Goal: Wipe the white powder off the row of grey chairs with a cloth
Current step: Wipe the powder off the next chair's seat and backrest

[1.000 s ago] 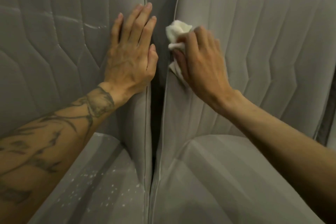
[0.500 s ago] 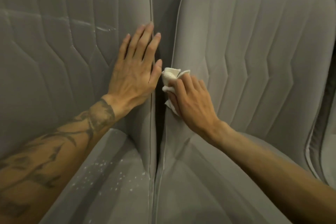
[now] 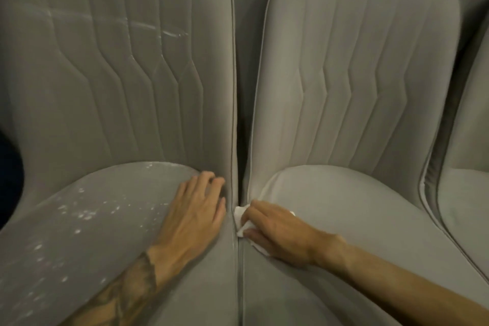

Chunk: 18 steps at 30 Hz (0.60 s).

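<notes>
Low in the middle of the frame, the cloth [image 3: 242, 223] sits on the left edge of the middle chair's seat [image 3: 357, 219], right against the dark gap [image 3: 239, 140] between the two chairs. It is white and bunched. What shows of it runs along the seat's piped edge, so its long axis lies roughly top to bottom of the frame, leaning slightly to the lower right, with a loose corner poking left toward the gap. Most of it is hidden under the right hand [image 3: 277, 233], whose fingers are curled over it and press it to the fabric.

The left hand [image 3: 195, 216] rests on the left chair's seat [image 3: 132, 259] just across the gap, fingers together and mostly straight, holding nothing; only the tips bend, at the crease by the backrest.

Risks, as I judge them:
- A stroke toward the gap could sweep powder down between the chairs, where a cloth reaches poorly.
- The loose corner could snag in the gap and drag the wad from under the fingers.
- White powder [image 3: 84, 212] speckles the left seat just left of the left forearm, which lies across that seat. Any slide of the arm could smear the powder or carry it over.
- A pale streak [image 3: 169, 32] on the left backrest, upper left, is easy to miss.
- A small wad could fill up and re-deposit powder unless refolded.
</notes>
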Available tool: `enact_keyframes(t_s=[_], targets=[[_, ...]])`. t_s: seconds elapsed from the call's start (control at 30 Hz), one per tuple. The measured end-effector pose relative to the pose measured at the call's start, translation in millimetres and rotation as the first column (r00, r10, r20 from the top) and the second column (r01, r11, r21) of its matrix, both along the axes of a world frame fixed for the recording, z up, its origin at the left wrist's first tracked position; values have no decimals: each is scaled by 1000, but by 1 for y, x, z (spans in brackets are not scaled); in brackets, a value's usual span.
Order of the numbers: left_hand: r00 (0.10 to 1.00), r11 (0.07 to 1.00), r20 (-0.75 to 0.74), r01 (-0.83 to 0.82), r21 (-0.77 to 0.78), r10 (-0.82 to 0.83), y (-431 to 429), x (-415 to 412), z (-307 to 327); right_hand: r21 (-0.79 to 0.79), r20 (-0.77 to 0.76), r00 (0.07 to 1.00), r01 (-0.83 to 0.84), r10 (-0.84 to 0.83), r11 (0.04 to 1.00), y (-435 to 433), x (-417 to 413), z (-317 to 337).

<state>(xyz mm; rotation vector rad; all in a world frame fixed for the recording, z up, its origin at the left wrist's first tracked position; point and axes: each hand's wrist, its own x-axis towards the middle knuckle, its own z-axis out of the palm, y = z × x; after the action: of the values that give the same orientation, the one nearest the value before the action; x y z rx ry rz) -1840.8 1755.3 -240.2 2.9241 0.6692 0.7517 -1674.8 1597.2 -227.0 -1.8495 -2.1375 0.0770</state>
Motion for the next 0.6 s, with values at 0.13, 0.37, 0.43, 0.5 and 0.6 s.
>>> enact_keyframes(t_s=[0.13,0.37,0.43,0.5,0.6], targets=[[995,998,-79,56,28,-53,-11,-13,-7,40,63,977,202,-205,978,9,17,-3],[993,998,-106,57,17,-55,-10,-17,-14,36,-162,934,328,-319,944,-29,-58,-13],[993,998,-104,61,-11,-62,-10,-17,-15,24,-117,962,251,-246,968,-41,-69,-10],[995,998,-93,43,-45,-47,-10,-18,-16,-1,-102,977,187,-186,982,-43,-63,-8],[994,997,-92,51,-62,-56,-7,-15,-18,43,-73,965,254,-251,966,-22,-33,-15]])
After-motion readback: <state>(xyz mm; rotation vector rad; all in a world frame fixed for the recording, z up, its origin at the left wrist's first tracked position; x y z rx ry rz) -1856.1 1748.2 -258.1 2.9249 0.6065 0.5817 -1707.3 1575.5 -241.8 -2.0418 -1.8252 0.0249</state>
